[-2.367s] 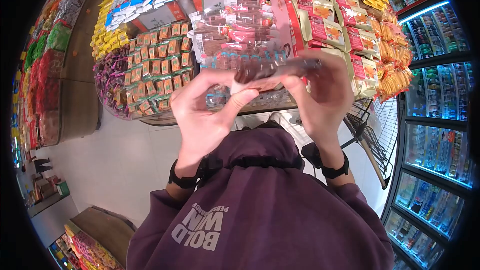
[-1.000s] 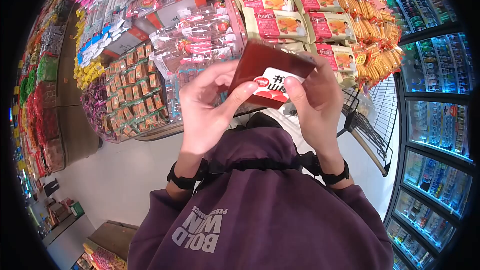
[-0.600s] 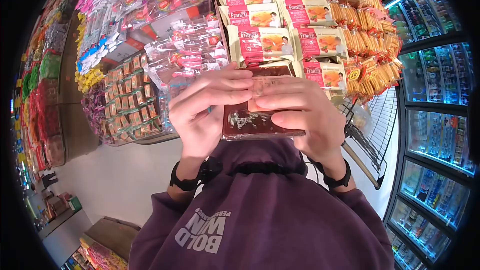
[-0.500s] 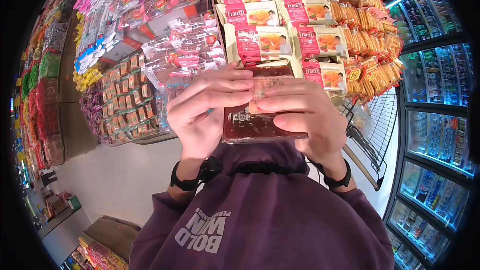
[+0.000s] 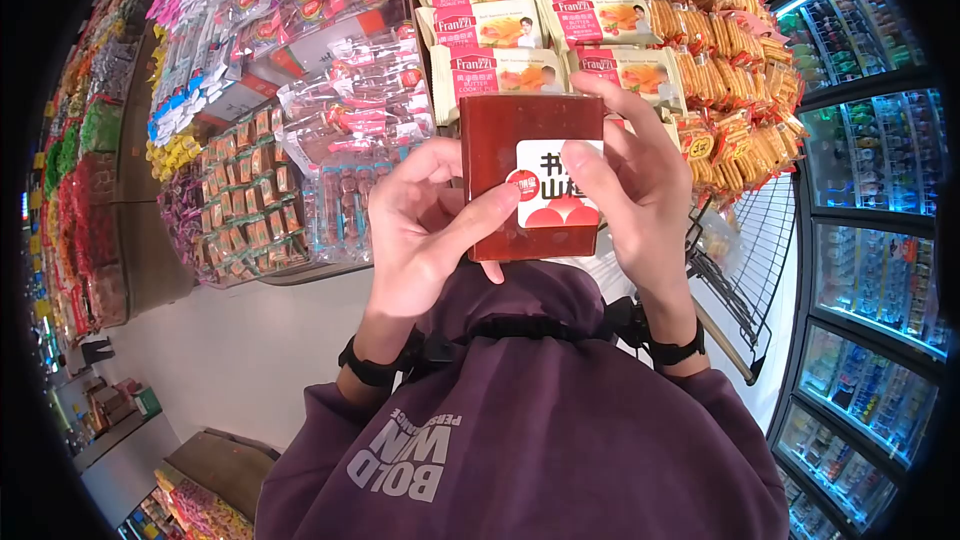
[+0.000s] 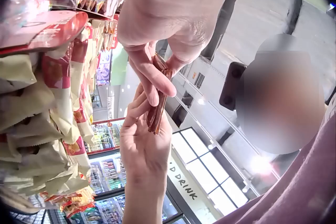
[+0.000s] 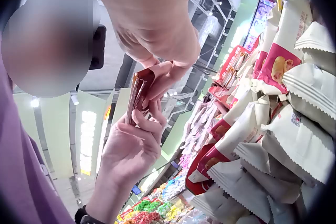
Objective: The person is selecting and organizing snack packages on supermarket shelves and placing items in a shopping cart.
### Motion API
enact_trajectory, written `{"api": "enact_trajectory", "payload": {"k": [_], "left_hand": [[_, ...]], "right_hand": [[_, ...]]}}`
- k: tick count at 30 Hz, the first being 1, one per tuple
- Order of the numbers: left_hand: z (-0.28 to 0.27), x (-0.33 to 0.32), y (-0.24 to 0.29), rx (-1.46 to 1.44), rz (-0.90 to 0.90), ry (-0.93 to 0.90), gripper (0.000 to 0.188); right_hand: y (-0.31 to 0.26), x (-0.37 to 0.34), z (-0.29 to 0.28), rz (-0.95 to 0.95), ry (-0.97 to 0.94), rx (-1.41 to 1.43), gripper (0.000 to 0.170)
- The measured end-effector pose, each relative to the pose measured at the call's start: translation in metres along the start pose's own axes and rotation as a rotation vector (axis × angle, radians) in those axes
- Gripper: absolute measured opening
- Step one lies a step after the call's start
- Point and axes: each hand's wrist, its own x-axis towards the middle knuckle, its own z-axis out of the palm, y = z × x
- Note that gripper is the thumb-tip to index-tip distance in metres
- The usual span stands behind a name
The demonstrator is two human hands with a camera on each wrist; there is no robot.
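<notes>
In the head view a flat, square pack of dark red hawthorn snack (image 5: 530,125) is held up in front of the chest, its white label with Chinese print facing the camera. My left hand (image 5: 415,230) grips its left side, thumb on the front at the label's edge. On the opposite side my right hand (image 5: 640,195) pinches it, thumb over the label and fingers behind. Seen edge-on in the left wrist view, the pack (image 6: 156,116) shows thin layers between both hands. The right wrist view also shows the pack (image 7: 140,87) from its edge.
Cream and pink cookie packs (image 5: 500,70) are stacked just beyond the hands. Clear pink bags (image 5: 360,90) and small orange-brown packets (image 5: 250,190) lie to the left, bagged biscuits (image 5: 730,130) to the right. A wire shopping cart (image 5: 740,260) stands near lit drink fridges (image 5: 875,270).
The pack has been turned over: its back faced up under both hands' fingers half a second ago, and now its labelled front shows. Both thumbs have come onto the front.
</notes>
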Motion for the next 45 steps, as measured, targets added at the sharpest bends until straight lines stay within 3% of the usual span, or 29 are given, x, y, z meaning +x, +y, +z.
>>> {"api": "enact_trajectory", "payload": {"k": [9, 14, 17, 18, 21, 27, 36, 38, 41, 42, 43, 45], "left_hand": [[0.003, -0.001, -0.001, -0.005, -0.037, -0.003, 0.015], [0.001, -0.001, 0.0, 0.049, -0.004, 0.061, 0.014], [-0.007, -0.001, 0.005, 0.044, -0.013, 0.12, 0.013], [-0.009, 0.0, 0.005, 0.044, -0.01, 0.132, 0.013], [-0.013, 0.003, 0.007, 0.041, -0.017, 0.125, 0.014], [-0.03, 0.001, 0.01, 0.036, -0.005, 0.056, 0.015], [-0.092, -0.011, 0.035, 0.064, -0.033, -0.039, 0.018], [-0.116, -0.014, 0.045, 0.09, -0.008, -0.109, 0.017], [-0.147, -0.016, 0.044, -0.097, 0.059, -0.115, 0.017], [-0.156, -0.02, 0.05, -0.029, -0.027, -0.075, 0.029], [-0.169, -0.022, 0.051, -0.147, -0.115, -0.153, 0.044], [-0.179, -0.026, 0.056, -0.205, -0.236, -0.173, 0.056]], "right_hand": [[0.0, -0.004, -0.003, 0.047, 0.029, 0.043, 0.055], [0.017, -0.003, -0.007, -0.31, 0.128, -0.234, 0.063], [0.001, -0.002, -0.026, -0.66, -0.122, -0.799, 0.058], [-0.004, -0.006, -0.022, -0.575, -0.172, -0.746, 0.061], [0.0, -0.005, -0.011, -0.558, -0.253, -0.74, 0.069], [0.004, 0.001, 0.005, -0.549, -0.252, -0.821, 0.077], [-0.009, 0.013, 0.076, -0.452, -0.335, -1.045, 0.083], [-0.004, 0.019, 0.097, -0.48, -0.32, -0.959, 0.086], [0.002, 0.027, 0.128, -0.507, -0.277, -0.88, 0.088], [0.005, 0.029, 0.138, -0.513, -0.256, -0.854, 0.087], [0.008, 0.032, 0.148, -0.52, -0.235, -0.827, 0.087], [0.01, 0.034, 0.167, -0.486, -0.24, -0.84, 0.086]]}}
